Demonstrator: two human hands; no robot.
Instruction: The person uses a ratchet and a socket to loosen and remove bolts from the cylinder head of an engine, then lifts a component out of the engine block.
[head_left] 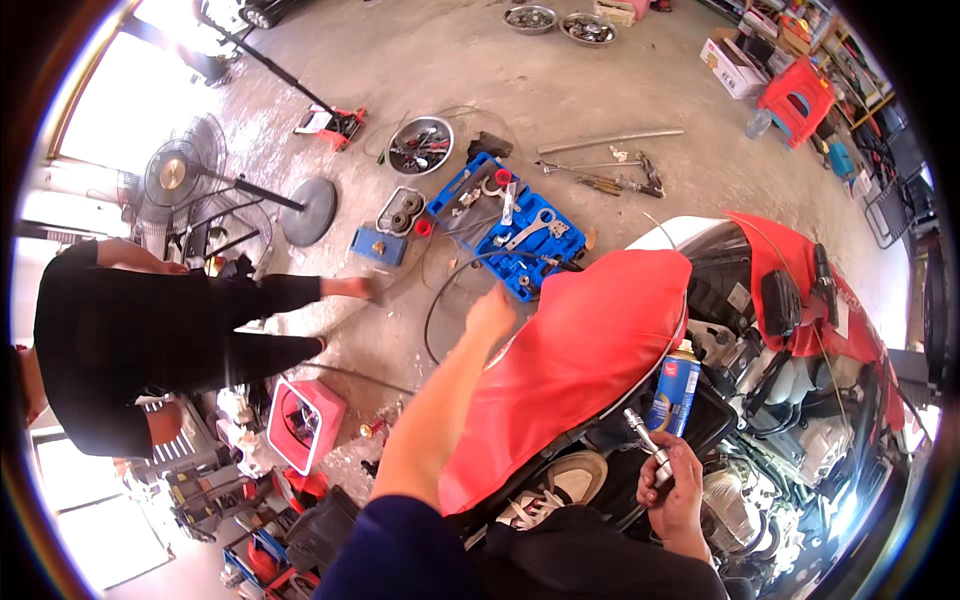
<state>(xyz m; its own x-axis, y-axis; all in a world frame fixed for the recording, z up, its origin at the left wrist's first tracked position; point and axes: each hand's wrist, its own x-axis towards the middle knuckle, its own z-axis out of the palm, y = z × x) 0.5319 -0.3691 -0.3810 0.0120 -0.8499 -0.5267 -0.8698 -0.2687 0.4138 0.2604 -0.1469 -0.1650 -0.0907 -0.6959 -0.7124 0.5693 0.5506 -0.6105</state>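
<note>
My right hand [676,490] is closed around a chrome socket tool [650,448], its thin end pointing up and to the left. Beside it stands a blue spray can [674,392] with a light cap, upright at the edge of the engine bay [770,440]. My left arm stretches out past the red fender cover [600,320]. At its end my left hand [490,318] is by the near edge of an open blue tool case [555,222] on the floor. Its fingers are not clear enough to show a grip. A black hose [430,322] curves close by.
A person in black [150,350] bends at the left, one hand low. Around the case are a metal bowl of tools [422,145], a small blue box [378,247] and loose hand tools [610,182]. Further off stand a fan [175,172], a floor jack [333,128] and a red stool [797,102].
</note>
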